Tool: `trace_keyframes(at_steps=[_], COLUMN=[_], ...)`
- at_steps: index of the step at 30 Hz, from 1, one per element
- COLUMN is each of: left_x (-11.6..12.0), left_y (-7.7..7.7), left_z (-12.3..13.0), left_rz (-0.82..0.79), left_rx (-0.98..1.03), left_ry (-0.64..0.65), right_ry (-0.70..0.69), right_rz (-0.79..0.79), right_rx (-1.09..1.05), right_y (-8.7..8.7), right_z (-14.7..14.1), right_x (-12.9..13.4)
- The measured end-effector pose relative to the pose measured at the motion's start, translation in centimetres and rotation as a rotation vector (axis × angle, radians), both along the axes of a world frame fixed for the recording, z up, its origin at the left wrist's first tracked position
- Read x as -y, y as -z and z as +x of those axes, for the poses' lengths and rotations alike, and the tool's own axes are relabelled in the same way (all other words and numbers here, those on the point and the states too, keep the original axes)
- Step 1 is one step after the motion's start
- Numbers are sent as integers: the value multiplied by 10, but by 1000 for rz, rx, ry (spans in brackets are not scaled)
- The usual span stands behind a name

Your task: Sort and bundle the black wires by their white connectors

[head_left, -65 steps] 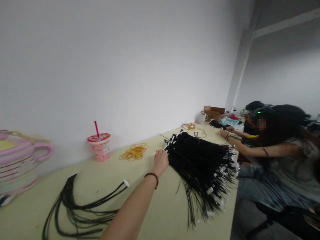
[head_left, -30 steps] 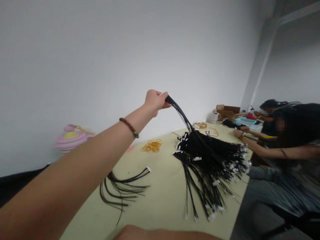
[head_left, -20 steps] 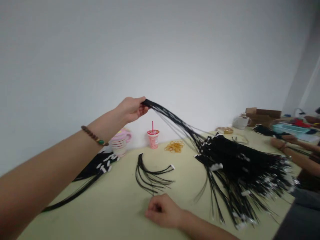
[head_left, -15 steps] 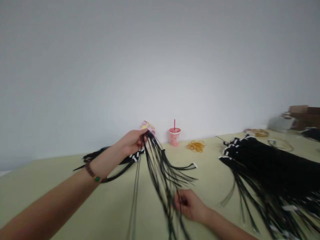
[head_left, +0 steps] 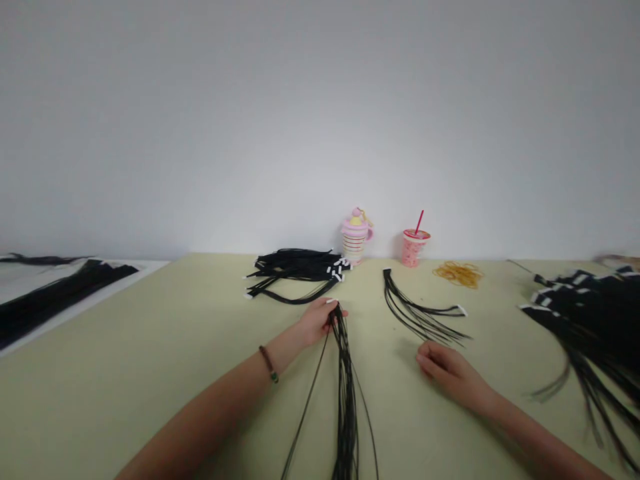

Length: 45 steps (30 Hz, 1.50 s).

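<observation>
Up close, well in front of the pink drink cup [head_left: 411, 252] and off to its left, the held cable bundle [head_left: 346, 400] spills its black strands toward the wearer and right out of view! The left hand [head_left: 320, 320] has it, thumb and fingers pinched firmly around the white-tipped connector end, a beaded bracelet [head_left: 267, 361] on that wrist. Over to the right hand [head_left: 445, 370], in front of the cup and a touch to its right: fingers curled into a loose fist, low over the pale yellow table [head_left: 200, 340], just beside the loose ends of the lone cable harness [head_left: 407, 308]. That harness lies fanned out in front of the cup, one white connector pointing back toward it. Well right of the cup and nearer than it sprawls the big cable heap [head_left: 607, 307], blurred and cut off by the edge. Far left of the cup, dark strands [head_left: 60, 290] lie across a white surface [head_left: 150, 269]. Left of the cup, too, sits a smaller cable pile [head_left: 295, 265], white connectors toward the cup. Rubber bands [head_left: 459, 273] tangle just to the cup's right, a striped pink mug [head_left: 354, 241] stands upright to its left, and behind it rises the plain wall [head_left: 320, 120].
</observation>
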<state>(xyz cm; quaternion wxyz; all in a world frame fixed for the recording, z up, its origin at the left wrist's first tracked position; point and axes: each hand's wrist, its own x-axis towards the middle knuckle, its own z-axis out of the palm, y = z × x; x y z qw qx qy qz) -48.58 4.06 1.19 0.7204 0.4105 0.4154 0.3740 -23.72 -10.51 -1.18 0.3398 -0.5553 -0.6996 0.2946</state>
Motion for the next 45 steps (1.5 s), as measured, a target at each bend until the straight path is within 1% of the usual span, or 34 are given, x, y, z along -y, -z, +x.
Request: trace_keyframes(at_steps=[2, 5, 8, 10, 12, 13, 15, 17, 19, 20, 22, 25, 30, 32, 33, 35, 37, 38, 40, 42, 44, 45], left_x=[-3, -4, -5, -10, -17, -22, -31, -39, -44, -45, -45, -39, -29, -25, -23, -20, -17, -16, -13, -11, -10, -10], left_y=[-4, -13, -16, -14, -14, -15, -21, -31, -41, -44, -49, -49, -48, -50, -51, -54, -57, -59, -62, -66, -70, -72], left_z=[7, 16, 17, 12, 1, -7, -23, -37, -48, -51, -53, -48, -36, -34, -33, -33, -34, -35, -36, -36, -36, -36], left_rz=[6, 32, 79, 97, 95, 89, 72, 74, 86, 91, 94, 88, 83, 102, 119, 167, 232, 266, 330, 381, 428, 458], left_rx=[67, 177, 232, 209, 166, 149, 130, 121, 102, 88, 65, 40, 24, 21, 21, 8, -26, -47, -74, -80, -78, -85], left_ry=[52, 120, 133, 111, 76, 62, 56, 81, 89, 87, 93, 107, 157, 173, 183, 217, 258, 274, 300, 325, 345, 332], right_ry=[-41, -188, -293, -301, -309, -305, -265, -210, -205, -232, -299, -384, -459, -434, -394, -271, -131, -80, -25, -28, -6, 6], right_rz=[-35, -161, -297, -332, -315, -266, -98, 88, 180, 188, 184, 170, 148, 127, 114, 90, 74, 66, 55, 93, 159, 183], right_rx=[-77, -306, -504, -533, -480, -423, -237, 16, 221, 269, 275, 235, 182, 118, 75, -21, -127, -182, -282, -353, -377, -371], right_y=[-9, -17, -15, -10, -4, -2, 2, 4, 4, 4, 2, -4, -11, -9, -8, -7, -12, -17, -33, -52, -70, -77], right_z=[-17, -50, -82, -97, -103, -103, -97, -88, -82, -80, -80, -83, -84, -83, -83, -82, -83, -85, -91, -99, -109, -114], right_x=[-4, -17, -31, -37, -39, -40, -38, -37, -35, -35, -34, -32, -28, -28, -29, -33, -41, -46, -61, -80, -100, -110])
